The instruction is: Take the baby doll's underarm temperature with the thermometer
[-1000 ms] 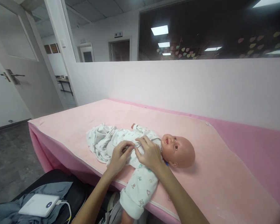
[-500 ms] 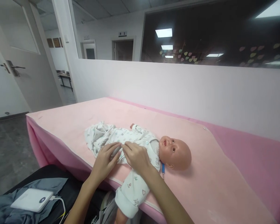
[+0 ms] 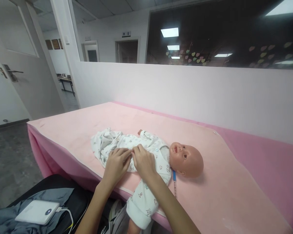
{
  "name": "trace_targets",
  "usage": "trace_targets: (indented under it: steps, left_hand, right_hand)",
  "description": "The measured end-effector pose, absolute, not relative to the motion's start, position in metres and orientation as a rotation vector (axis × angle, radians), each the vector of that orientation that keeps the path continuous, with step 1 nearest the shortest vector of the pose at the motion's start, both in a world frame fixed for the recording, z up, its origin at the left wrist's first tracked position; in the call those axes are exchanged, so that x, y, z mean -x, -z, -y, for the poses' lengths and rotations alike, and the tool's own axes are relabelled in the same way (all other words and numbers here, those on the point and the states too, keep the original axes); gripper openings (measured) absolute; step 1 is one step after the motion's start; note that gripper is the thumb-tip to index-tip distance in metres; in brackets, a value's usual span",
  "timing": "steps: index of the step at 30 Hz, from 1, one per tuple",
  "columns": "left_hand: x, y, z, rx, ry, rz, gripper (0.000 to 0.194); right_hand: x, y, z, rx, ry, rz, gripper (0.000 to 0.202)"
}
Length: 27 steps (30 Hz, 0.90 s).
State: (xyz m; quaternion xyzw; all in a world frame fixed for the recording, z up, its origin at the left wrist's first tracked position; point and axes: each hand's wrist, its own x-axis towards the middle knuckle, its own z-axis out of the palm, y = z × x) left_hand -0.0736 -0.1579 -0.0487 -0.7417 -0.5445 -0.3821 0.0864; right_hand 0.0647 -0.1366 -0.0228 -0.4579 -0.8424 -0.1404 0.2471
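A baby doll (image 3: 187,160) lies on its back, its bald head to the right and its face turned up. It wears a white printed baby outfit (image 3: 150,143), with a round snap near the collar. One sleeve (image 3: 143,198) hangs toward me over the table edge. At the front of the outfit, my left hand (image 3: 117,164) is closed, its fingertips pinching the fabric. Close beside it, my right hand (image 3: 144,161) pinches the cloth too, fingertips nearly touching the left ones. The exact bit of fabric between the fingers is hidden. Bunched cloth (image 3: 104,141) covers the doll's legs.
A pink-covered table (image 3: 217,188) bears the doll, with a blue-ended strap (image 3: 174,177) beside its neck. At lower left a white power bank (image 3: 37,212) with a cable lies on grey cloth. A white wall (image 3: 185,94) with a window stands behind; a door (image 3: 26,71) is at left.
My left hand's fingers have closed in, from a looser curve with a gap to a pinch against the right hand's fingertips. The whole view has shifted slightly; the doll lies as before.
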Motion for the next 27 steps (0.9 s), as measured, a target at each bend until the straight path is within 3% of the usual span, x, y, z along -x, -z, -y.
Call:
trace_targets:
  steps: [4,11,18,27]
  left_hand:
    - [0.076,0.046,0.151,2.288,1.224,1.566,0.021]
    - [0.087,0.047,0.147,2.363,1.697,1.721,0.024]
    - [0.089,0.048,0.147,2.392,1.757,1.789,0.021]
    - [0.092,0.050,0.143,2.403,1.964,1.831,0.024]
  right_hand:
    - [-0.063,0.026,0.136,1.249,0.350,2.222,0.009]
    - [-0.062,0.028,0.135,1.204,0.372,2.150,0.010]
    - [-0.059,0.033,0.133,1.211,0.489,2.145,0.009]
    - [-0.059,0.031,0.133,1.210,0.390,2.098,0.014]
